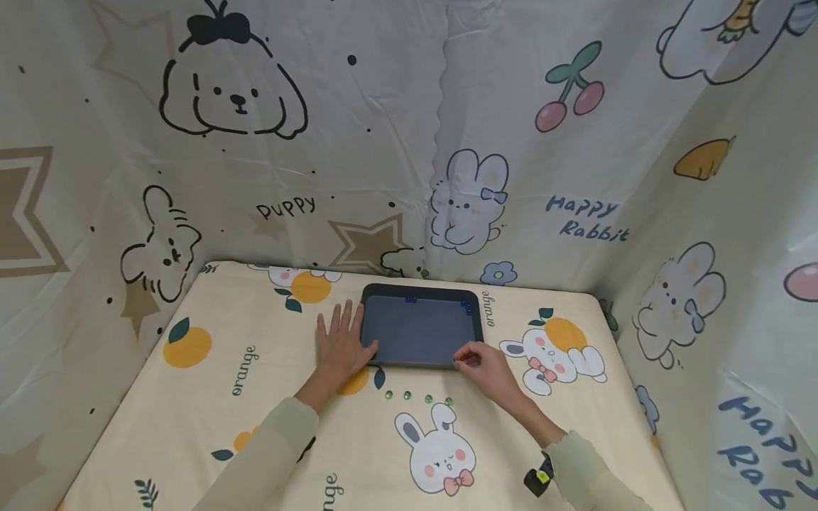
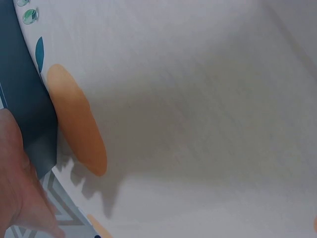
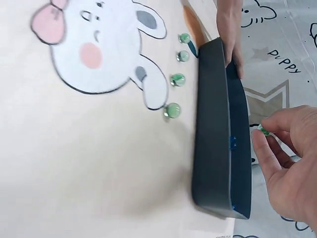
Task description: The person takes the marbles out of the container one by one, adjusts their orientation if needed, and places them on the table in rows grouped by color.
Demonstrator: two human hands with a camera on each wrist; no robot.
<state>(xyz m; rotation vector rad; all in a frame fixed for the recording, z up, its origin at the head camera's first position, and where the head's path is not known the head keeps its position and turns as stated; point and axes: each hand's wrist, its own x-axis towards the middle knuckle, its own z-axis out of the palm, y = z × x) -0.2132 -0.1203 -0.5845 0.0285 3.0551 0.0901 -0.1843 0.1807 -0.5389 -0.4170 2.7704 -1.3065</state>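
Observation:
A dark blue-grey rectangular tray (image 1: 418, 333) lies near the back of the table. My left hand (image 1: 343, 344) rests at its left end, fingers spread and straight, thumb over the rim. My right hand (image 1: 484, 367) is over the tray's near right corner. In the right wrist view its thumb and fingertips pinch a green glass marble (image 3: 264, 130). Several blue marbles (image 1: 467, 307) sit inside the tray along the far and right sides. In front of the tray, a row of several green marbles (image 1: 429, 399) lies on the cloth.
A cream cloth (image 1: 275, 426) printed with oranges and rabbits covers the table. Pale printed curtains (image 1: 383, 142) rise close behind it and on both sides. A small black device with a yellow mark (image 1: 540, 477) is at the right wrist.

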